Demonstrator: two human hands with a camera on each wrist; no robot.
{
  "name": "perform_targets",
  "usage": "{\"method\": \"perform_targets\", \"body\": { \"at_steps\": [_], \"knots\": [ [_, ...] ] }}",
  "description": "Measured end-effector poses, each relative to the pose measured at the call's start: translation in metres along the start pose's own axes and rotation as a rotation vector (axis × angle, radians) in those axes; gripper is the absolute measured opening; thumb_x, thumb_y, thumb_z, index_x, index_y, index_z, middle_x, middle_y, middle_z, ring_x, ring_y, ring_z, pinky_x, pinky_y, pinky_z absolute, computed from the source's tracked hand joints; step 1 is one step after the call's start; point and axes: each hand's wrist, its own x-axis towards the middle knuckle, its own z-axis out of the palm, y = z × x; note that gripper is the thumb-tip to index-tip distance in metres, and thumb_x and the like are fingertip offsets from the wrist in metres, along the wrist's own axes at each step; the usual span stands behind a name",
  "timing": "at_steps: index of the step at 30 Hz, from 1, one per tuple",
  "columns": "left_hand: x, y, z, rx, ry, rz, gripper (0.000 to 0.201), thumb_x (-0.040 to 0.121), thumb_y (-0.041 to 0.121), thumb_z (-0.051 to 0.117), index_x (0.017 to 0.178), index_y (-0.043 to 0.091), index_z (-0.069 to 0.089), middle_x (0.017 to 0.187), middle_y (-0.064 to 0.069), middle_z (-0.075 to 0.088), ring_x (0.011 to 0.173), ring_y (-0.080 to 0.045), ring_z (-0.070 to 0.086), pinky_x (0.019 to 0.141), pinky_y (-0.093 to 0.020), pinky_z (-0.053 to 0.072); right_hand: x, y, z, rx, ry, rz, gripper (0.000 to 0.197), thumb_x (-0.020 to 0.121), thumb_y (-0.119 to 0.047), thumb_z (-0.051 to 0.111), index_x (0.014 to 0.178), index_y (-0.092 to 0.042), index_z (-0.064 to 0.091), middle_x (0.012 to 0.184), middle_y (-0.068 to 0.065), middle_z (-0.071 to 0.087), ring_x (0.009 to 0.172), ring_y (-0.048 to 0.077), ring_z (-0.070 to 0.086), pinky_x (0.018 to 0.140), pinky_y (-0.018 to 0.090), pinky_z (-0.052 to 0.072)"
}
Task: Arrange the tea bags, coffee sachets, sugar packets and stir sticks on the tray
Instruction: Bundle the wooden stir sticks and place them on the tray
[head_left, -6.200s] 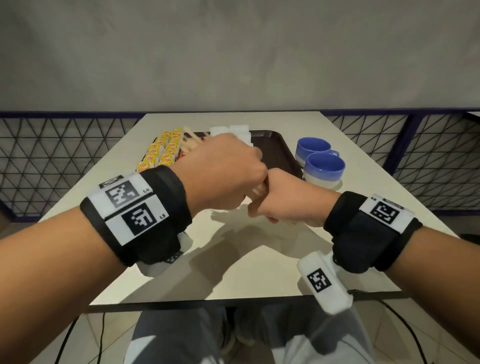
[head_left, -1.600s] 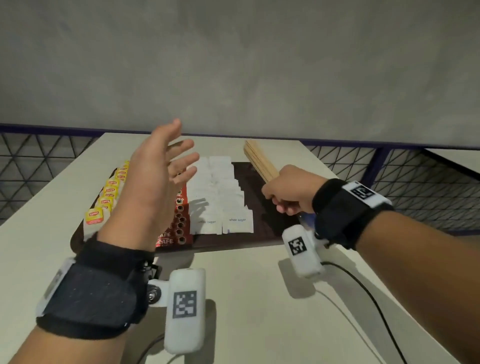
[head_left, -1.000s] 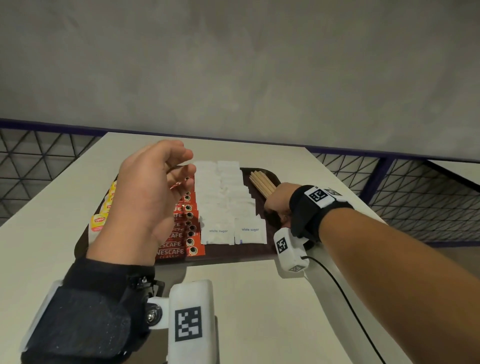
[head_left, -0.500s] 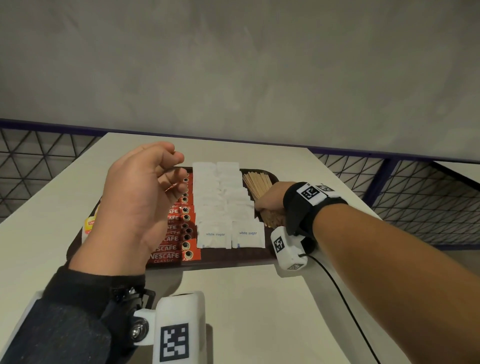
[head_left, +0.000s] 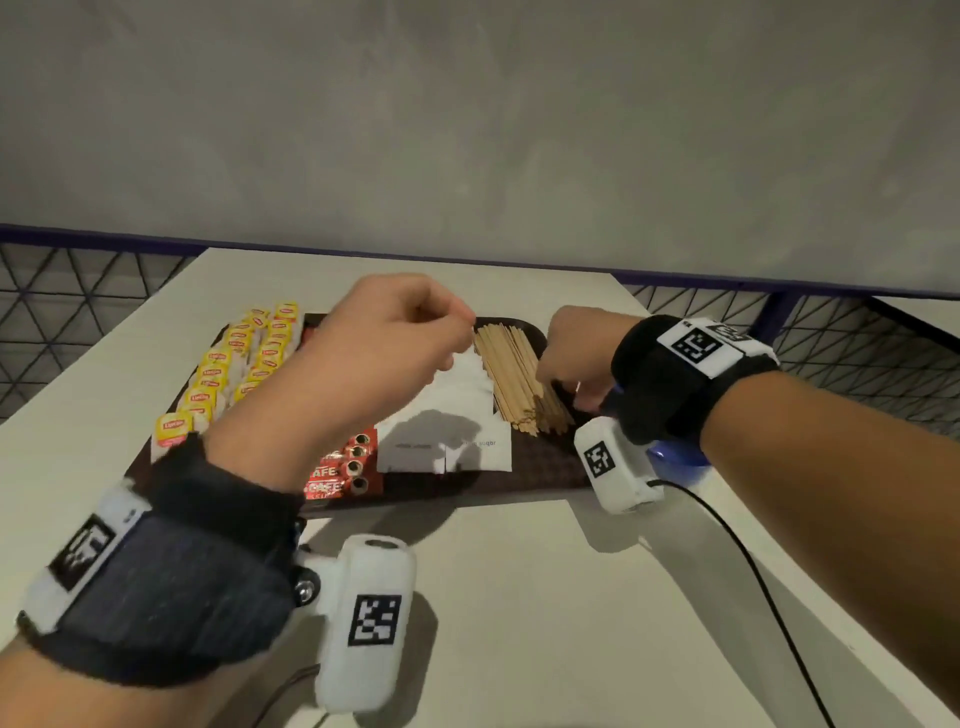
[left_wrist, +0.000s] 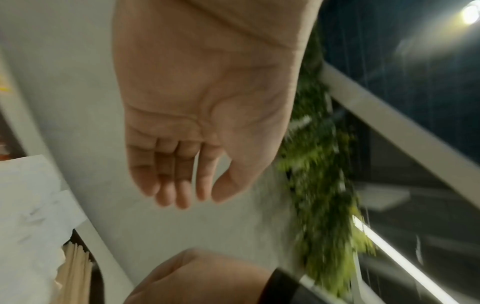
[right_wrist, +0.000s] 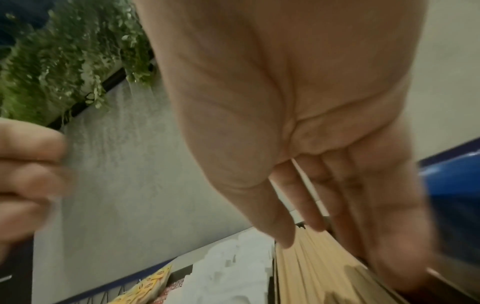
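A dark brown tray (head_left: 540, 470) holds rows of yellow tea bags (head_left: 228, 369), red coffee sachets (head_left: 345, 467) and white sugar packets (head_left: 457, 415). A spread of wooden stir sticks (head_left: 514, 374) lies on the tray's right side. My left hand (head_left: 415, 332) hovers over the sachets and sugar; in the left wrist view this hand (left_wrist: 187, 185) has loosely curled fingers and holds nothing. My right hand (head_left: 571, 364) sits at the sticks' right edge. In the right wrist view its straight fingers (right_wrist: 324, 205) rest on the stir sticks (right_wrist: 311, 273).
A blue cup (head_left: 675, 460) stands right of the tray, mostly hidden behind my right wrist. A black cable (head_left: 753, 571) trails from that wrist across the beige table. A grey wall and a mesh railing lie beyond the far edge.
My right hand brought the bundle of stir sticks down onto the tray's right side and released its grip. My left hand moved right over the tray and its fingers curled.
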Motion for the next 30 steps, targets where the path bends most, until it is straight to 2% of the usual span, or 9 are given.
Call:
{"method": "perform_targets", "body": {
  "at_steps": [3,5,7,9,11,14,16,22,30],
  "knots": [
    [0.03,0.009,0.035,0.613,-0.281,0.117,0.017,0.093,0.031,0.065,0.108,0.022,0.07,0.107,0.006,0.069,0.093,-0.013,0.064,0.069,-0.026,0.05,-0.017,0.011,0.005,-0.12,-0.092,-0.068,0.019,0.093,-0.019,0.067,0.107,-0.006,0.069,0.096,0.01,0.073,0.089,0.026,0.072,0.081,0.036,0.061],
    [0.047,0.008,0.061,0.893,-0.392,0.183,0.026,0.091,0.03,0.066,0.113,0.015,0.068,0.106,-0.004,0.069,0.094,-0.021,0.065,0.074,-0.033,0.055,-0.029,0.018,0.012,-0.15,-0.094,-0.121,0.022,0.096,-0.016,0.061,0.113,-0.006,0.069,0.102,0.01,0.073,0.095,0.027,0.071,0.085,0.036,0.058],
    [0.057,0.005,0.083,1.06,-0.495,0.196,0.025,0.092,0.03,0.066,0.104,0.008,0.068,0.087,-0.005,0.063,0.084,-0.023,0.062,0.071,-0.033,0.051,-0.042,0.023,0.018,-0.11,-0.085,-0.169,0.022,0.097,-0.011,0.055,0.114,-0.007,0.069,0.1,0.009,0.071,0.093,0.026,0.068,0.082,0.033,0.056],
    [0.065,-0.005,0.099,1.12,-0.542,0.171,0.028,0.091,0.031,0.069,0.081,0.008,0.058,0.073,-0.002,0.052,0.075,-0.021,0.055,0.069,-0.03,0.045,-0.053,0.026,0.024,-0.061,-0.105,-0.212,0.024,0.097,-0.006,0.05,0.109,-0.007,0.07,0.098,0.011,0.071,0.091,0.026,0.067,0.085,0.035,0.058],
    [0.073,-0.016,0.107,1.164,-0.545,0.123,0.028,0.089,0.029,0.071,0.075,0.011,0.056,0.07,-0.003,0.051,0.072,-0.021,0.055,0.066,-0.03,0.046,-0.061,0.03,0.031,-0.058,-0.155,-0.246,0.022,0.096,-0.004,0.048,0.105,-0.005,0.068,0.095,0.011,0.07,0.088,0.026,0.066,0.086,0.036,0.058],
    [0.079,-0.03,0.112,1.204,-0.544,0.086,0.014,0.09,0.023,0.069,0.092,0.01,0.071,0.08,-0.007,0.066,0.078,-0.023,0.066,0.068,-0.03,0.053,-0.065,0.031,0.041,-0.104,-0.155,-0.28,0.012,0.099,-0.004,0.048,0.093,-0.01,0.057,0.074,0.003,0.054,0.066,0.014,0.053,0.073,0.029,0.051],
    [0.081,-0.034,0.116,1.216,-0.542,0.096,0.014,0.091,0.022,0.068,0.097,0.012,0.074,0.084,-0.006,0.07,0.08,-0.023,0.068,0.074,-0.031,0.058,-0.062,0.033,0.045,-0.096,-0.128,-0.278,0.013,0.1,-0.006,0.048,0.09,-0.012,0.052,0.071,0.001,0.049,0.061,0.012,0.048,0.072,0.028,0.047],
    [0.084,-0.028,0.117,1.218,-0.537,0.09,0.02,0.09,0.028,0.068,0.096,0.009,0.074,0.083,-0.008,0.07,0.078,-0.022,0.067,0.074,-0.031,0.058,-0.053,0.036,0.049,-0.041,-0.104,-0.262,0.009,0.101,-0.007,0.049,0.094,-0.013,0.048,0.072,0.0,0.047,0.062,0.011,0.046,0.073,0.026,0.045],
    [0.076,-0.016,0.079,1.161,-0.48,0.076,0.038,0.093,0.031,0.058,0.119,0.006,0.068,0.116,-0.015,0.071,0.105,-0.03,0.067,0.091,-0.042,0.058,-0.039,0.032,0.043,-0.02,-0.087,-0.244,0.01,0.1,-0.007,0.048,0.094,-0.009,0.056,0.075,0.002,0.052,0.069,0.015,0.052,0.066,0.024,0.044]
  ]
}}
